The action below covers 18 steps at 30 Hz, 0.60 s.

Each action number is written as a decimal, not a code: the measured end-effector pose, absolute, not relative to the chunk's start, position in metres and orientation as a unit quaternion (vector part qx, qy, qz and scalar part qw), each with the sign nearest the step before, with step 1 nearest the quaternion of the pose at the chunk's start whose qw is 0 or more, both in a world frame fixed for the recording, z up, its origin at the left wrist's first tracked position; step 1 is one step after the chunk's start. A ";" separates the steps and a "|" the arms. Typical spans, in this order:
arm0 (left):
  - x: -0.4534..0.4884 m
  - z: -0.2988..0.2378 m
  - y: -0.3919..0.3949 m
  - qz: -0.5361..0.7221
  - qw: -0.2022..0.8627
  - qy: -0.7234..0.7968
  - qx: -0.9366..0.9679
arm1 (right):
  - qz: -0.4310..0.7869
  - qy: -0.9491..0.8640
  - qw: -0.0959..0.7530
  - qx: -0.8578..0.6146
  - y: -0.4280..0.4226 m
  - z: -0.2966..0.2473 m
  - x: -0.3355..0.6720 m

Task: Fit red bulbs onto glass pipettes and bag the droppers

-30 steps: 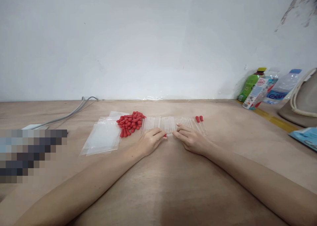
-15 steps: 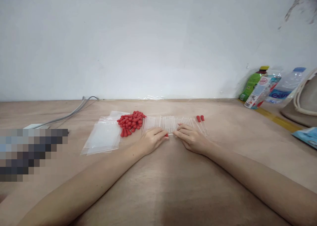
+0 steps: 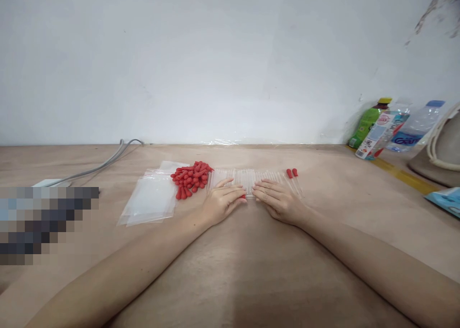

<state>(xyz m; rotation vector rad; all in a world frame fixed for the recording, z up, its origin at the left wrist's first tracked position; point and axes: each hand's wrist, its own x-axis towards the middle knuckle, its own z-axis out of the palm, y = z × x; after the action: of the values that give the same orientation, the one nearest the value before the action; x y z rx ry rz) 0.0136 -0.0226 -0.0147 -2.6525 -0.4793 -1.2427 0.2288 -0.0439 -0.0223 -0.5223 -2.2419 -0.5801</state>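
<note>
My left hand is closed around a red rubber dropper bulb, whose end shows at the fingertips. Facing it, my right hand has its fingers together, pinching a thin clear dropper tube mostly hidden by the fingers. The tube's end meets or nearly meets the bulb; the exact contact is hidden. Behind both hands lies a row of clear dropper tubes. Two droppers with red bulbs lie at the row's right end. A heap of red bulbs sits to the left.
Clear zip bags lie flat left of the bulb heap. A grey cable runs along the table's left. At the back right stand a green bottle, a carton-like pack and a water bottle, near a hat-like item.
My two hands stay at nearly the same place between bulb and tube. The left index finger has lifted slightly, and the right fingers have drawn closer together. The view has shifted slightly.
</note>
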 end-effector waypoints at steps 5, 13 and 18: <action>0.014 -0.015 -0.025 -0.408 0.088 -0.136 -0.899 | -0.209 -0.881 0.381 -0.190 -0.045 -0.023 0.228; 0.014 -0.015 -0.026 -0.407 0.126 -0.104 -0.899 | -0.188 -0.877 0.394 -0.199 -0.052 -0.020 0.218; 0.014 -0.010 -0.028 -0.420 0.151 -0.109 -0.888 | -0.195 -0.874 0.393 -0.209 -0.051 -0.020 0.217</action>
<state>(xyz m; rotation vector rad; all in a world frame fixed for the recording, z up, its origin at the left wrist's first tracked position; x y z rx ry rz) 0.0136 -0.0277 -0.0102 -2.5504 -0.3137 -1.2060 0.2172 -0.0507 -0.0195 -0.5305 -2.2183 -0.4958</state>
